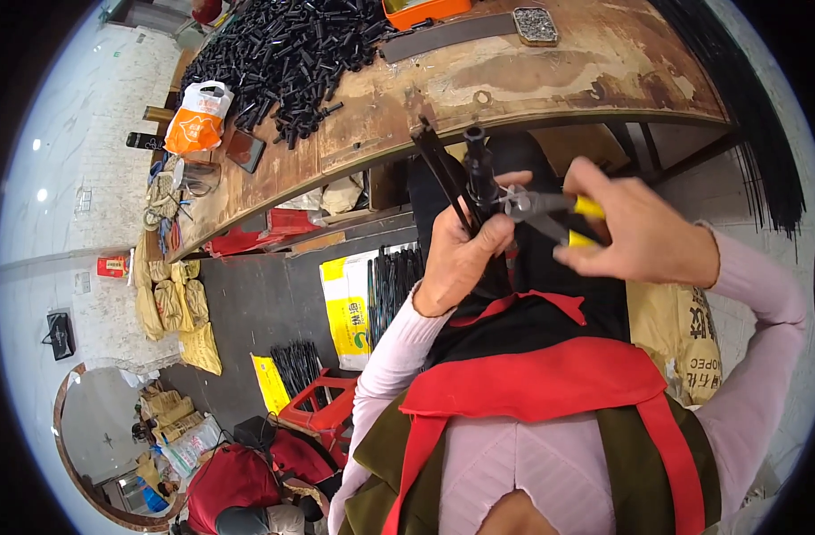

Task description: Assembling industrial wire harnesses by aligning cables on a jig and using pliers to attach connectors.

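My left hand (456, 259) is closed round a black umbrella frame (481, 169), with a tubular plastic runner standing up from the grip and thin dark ribs (441, 165) slanting beside it. A pair of pliers (539, 204) with yellow handles is in my right hand (652, 230). Its handles are spread apart between thumb and fingers. The jaws meet the frame at the left fingertips, just beside the runner. Whatever lies between the jaws is too small to make out. Both hands are over my lap, below the table's near edge.
Ahead stands a worn wooden table (603, 71) with a heap of black plastic runners (291, 53), a tin of small metal pieces (536, 28), an orange tray (425, 12) and a phone (245, 151). Bundles of black ribs (394, 285) and a red stool (314, 399) are at left.
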Tool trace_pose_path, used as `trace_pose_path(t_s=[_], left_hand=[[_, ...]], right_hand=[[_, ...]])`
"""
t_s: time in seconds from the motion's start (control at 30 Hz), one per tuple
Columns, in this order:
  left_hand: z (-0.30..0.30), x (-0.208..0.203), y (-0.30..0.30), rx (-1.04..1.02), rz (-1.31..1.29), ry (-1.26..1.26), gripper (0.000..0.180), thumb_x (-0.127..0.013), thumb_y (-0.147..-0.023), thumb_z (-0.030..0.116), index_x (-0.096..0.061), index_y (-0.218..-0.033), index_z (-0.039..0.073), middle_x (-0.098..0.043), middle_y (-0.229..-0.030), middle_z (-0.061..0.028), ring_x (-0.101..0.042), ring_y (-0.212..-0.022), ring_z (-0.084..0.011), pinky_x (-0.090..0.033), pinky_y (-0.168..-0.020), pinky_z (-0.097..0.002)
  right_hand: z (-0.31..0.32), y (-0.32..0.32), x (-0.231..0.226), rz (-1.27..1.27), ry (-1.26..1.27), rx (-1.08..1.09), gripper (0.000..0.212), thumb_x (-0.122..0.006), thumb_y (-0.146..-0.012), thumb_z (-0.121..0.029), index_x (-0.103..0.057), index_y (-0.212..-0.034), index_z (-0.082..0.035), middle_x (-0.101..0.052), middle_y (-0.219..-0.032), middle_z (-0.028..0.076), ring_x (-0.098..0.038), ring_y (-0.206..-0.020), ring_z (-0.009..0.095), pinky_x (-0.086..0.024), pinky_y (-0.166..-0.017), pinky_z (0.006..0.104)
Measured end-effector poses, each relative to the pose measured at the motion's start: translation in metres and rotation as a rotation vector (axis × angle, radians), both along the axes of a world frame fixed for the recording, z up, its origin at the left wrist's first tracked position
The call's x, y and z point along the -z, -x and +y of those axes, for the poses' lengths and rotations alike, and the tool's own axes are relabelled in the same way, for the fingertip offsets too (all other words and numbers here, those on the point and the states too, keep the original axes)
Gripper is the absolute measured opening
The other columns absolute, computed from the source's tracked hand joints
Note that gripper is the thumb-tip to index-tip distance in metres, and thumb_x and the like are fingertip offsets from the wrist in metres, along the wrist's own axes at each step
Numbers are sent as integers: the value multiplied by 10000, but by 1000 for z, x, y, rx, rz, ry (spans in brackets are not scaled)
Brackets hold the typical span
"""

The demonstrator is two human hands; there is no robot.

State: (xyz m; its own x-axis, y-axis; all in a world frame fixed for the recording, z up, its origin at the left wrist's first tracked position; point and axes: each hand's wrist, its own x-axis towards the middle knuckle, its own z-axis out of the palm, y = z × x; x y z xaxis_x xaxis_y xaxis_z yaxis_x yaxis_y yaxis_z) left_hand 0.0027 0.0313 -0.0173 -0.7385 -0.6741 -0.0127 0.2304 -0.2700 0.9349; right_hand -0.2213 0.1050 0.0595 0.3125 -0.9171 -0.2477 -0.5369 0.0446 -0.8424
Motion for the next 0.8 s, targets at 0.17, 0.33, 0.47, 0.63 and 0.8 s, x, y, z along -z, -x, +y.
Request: trace_pose_path(t_s=[0.17,0.33,0.47,0.63,0.8], left_hand=[[-1,1,4,-122,21,24,543,-649,-953,270,-478,-1383,-14,-487,-782,56,-404,-662,-42,-335,-599,-199],[0,2,-4,8,76,12,528,-637,-958,298,-497,-1352,-25,-490,-769,55,-407,-662,-48,-325,-596,-195],[-2,2,-3,-47,26,53,500,-619,-970,315,-517,-1324,-23,-457,-751,62,-392,-659,-46,-318,-590,-199],[-7,3,-4,-38,122,-22,471,-576,-995,296,-507,-1329,-29,-428,-740,47,-376,-657,-49,-307,-583,-206],[-13,3,-9,67,77,36,505,-571,-996,323,-491,-1333,-46,-418,-735,47,-363,-641,-53,-298,-576,-203]], right_hand=[[-4,8,10,423,629,-92,401,-683,-857,-180,-488,-1163,-10,-566,-857,156,-593,-770,394,-483,-663,410],[-4,-4,13,-587,-812,-75,326,-680,-827,-78,-500,-1090,-6,-547,-593,56,-559,-391,151,-443,-398,283],[2,1,17,211,460,-7,410,-703,-827,-155,-493,-1136,12,-579,-949,144,-615,-822,307,-483,-691,333],[-13,-1,-15,246,223,-79,360,-677,-824,-91,-497,-1115,21,-599,-817,141,-633,-640,253,-487,-578,322],[-6,1,9,-223,-487,-44,378,-699,-808,-178,-473,-1062,-10,-603,-776,88,-634,-602,178,-448,-523,295]])
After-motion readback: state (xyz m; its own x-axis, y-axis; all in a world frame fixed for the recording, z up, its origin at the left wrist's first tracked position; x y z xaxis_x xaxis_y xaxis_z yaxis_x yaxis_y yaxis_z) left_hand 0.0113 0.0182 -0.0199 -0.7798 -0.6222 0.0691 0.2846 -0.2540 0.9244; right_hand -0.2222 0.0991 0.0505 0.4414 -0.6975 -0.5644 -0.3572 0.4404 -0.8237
